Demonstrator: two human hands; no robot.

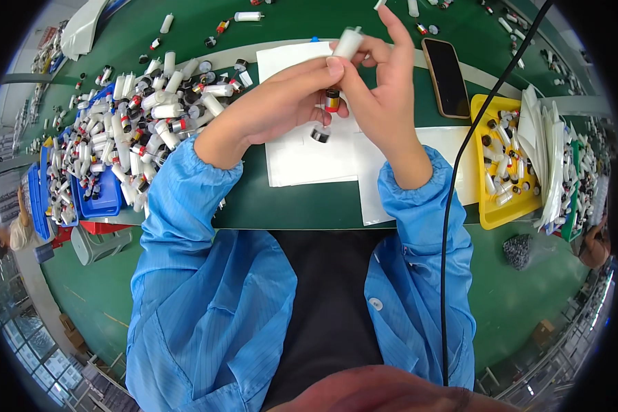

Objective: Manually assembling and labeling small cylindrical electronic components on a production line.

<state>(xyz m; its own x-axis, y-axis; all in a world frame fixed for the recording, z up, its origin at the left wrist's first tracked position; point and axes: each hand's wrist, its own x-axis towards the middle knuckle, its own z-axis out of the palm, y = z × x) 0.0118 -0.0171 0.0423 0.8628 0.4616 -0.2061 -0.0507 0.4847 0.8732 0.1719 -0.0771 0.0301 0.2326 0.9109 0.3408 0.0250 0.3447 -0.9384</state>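
Above the table's middle, my two hands meet, thumbs touching. My right hand [384, 93] curls its fingers around a white plastic cylinder [349, 42], tilted, while one finger sticks up apart. My left hand [285, 99] is closed beside it, fingertips bent around a small black part with a red-and-gold band [332, 100]. Just below those fingertips is a black-capped clear piece [320, 133]; whether it hangs from the hand or lies on the paper I cannot tell. My palms hide part of the grip. White sheets [309, 161] lie underneath.
Left of my hands, a large pile of white cylinders [165, 110] spills over a blue tray [106, 196]. A yellow tray [487, 213] with similar parts stands at right. A black phone [446, 79] lies behind it, and a black cable [463, 147] crosses the view.
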